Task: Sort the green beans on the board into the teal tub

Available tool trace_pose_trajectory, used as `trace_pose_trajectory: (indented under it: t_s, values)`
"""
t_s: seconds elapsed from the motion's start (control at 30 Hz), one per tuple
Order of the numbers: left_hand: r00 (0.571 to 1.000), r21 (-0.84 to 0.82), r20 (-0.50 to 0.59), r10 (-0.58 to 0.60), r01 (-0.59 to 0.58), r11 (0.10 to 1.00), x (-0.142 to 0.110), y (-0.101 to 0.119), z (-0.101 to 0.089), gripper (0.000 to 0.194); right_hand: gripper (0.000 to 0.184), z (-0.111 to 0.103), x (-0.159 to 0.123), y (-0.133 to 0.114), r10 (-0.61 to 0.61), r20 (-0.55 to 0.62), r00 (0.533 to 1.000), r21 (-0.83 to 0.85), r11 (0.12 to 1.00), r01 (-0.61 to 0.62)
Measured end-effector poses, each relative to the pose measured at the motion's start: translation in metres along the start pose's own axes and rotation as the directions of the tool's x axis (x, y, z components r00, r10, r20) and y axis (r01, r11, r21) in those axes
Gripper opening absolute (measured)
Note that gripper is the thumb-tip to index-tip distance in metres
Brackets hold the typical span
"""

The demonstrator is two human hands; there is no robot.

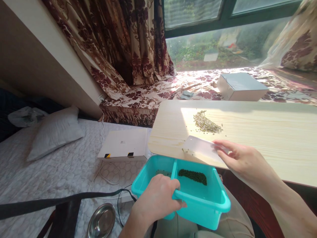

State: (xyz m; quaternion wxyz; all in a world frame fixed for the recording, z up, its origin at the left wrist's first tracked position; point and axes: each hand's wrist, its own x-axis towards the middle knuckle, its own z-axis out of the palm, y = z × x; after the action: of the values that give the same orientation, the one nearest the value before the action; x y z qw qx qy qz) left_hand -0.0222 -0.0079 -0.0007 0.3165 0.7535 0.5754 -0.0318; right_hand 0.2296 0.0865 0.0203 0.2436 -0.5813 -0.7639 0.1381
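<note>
My left hand point(159, 195) is closed around the near rim of a turquoise two-compartment bin point(198, 210), held just below the table's edge. Dark green mung-bean-like seeds point(193, 177) lie in its right compartment; a few paler ones point(163, 173) show in the left. Between the thumb and fingers of my right hand point(237, 157) is a translucent white plastic scraper point(203, 148), low over the table's near edge. A few loose seeds lie by its left end. Farther back on the wooden tabletop point(262, 132) spreads a pile of mixed seeds point(206, 123).
A white box point(123, 143) and a steel bowl point(102, 220) rest on the quilted bed point(74, 172) to the left, with cables and a black strap nearby. Behind the table, another box point(244, 86) sits on the flowered window seat. A pillow point(56, 132) lies far left.
</note>
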Motion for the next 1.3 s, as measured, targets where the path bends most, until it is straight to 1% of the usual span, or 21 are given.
trace_pose_trajectory:
  t_s: [0.1,0.23,0.43,0.57,0.67,0.77,0.87,0.97,1.07,1.13,1.2,1.3]
  values:
    - [1.0,-0.016,-0.004,-0.008,0.008,1.0,-0.001,-0.002,0.0,0.03,0.033,-0.002,0.0,0.0,0.001,-0.02,1.0,-0.055,0.999,-0.002]
    - [1.0,-0.042,-0.007,-0.026,0.026,0.999,-0.003,-0.003,-0.003,0.029,0.032,-0.002,-0.001,-0.001,-0.033,0.012,0.999,-0.017,0.999,0.033]
    - [0.999,-0.054,-0.003,-0.045,0.045,0.998,-0.004,-0.003,-0.005,0.028,0.031,0.002,0.002,-0.005,-0.043,-0.027,0.999,-0.032,0.999,0.042]
    - [0.999,-0.053,0.007,-0.053,0.054,0.997,-0.005,-0.003,-0.007,0.028,0.031,0.004,0.002,-0.007,-0.063,0.013,0.998,-0.019,0.998,0.063]
    - [0.998,-0.059,0.003,-0.059,0.059,0.997,-0.007,-0.004,-0.007,0.026,0.031,0.004,0.0,-0.004,-0.073,0.039,0.997,0.004,0.997,0.073]
    - [0.998,-0.065,-0.006,-0.063,0.063,0.996,-0.008,-0.007,-0.006,0.026,0.033,0.003,-0.002,0.001,-0.082,0.028,0.996,-0.005,0.997,0.082]
    - [0.997,-0.076,-0.014,-0.07,0.068,0.995,-0.008,-0.009,-0.004,0.027,0.032,0.002,-0.002,-0.001,-0.082,0.007,0.997,-0.016,0.996,0.082]
    - [0.997,-0.087,-0.018,-0.074,0.072,0.994,-0.009,-0.01,-0.005,0.027,0.03,0.001,-0.003,-0.009,-0.079,0.018,0.997,0.023,0.997,0.078]
    - [0.997,-0.083,-0.016,-0.08,0.079,0.993,-0.01,-0.012,-0.006,0.026,0.03,-0.001,-0.006,-0.016,-0.077,0.08,0.994,0.109,0.992,0.068]
    - [0.996,-0.087,-0.017,-0.087,0.086,0.993,-0.01,-0.014,-0.006,0.027,0.03,-0.002,-0.007,-0.017,-0.079,0.099,0.992,0.149,0.987,0.064]
    - [0.996,-0.096,-0.025,-0.088,0.085,0.992,-0.011,-0.016,-0.006,0.027,0.03,-0.002,-0.007,-0.016,-0.082,0.064,0.995,0.135,0.988,0.073]
    - [0.996,-0.104,-0.039,-0.081,0.077,0.992,-0.011,-0.018,-0.004,0.027,0.03,-0.001,-0.007,-0.012,-0.083,0.009,0.996,0.063,0.995,0.083]
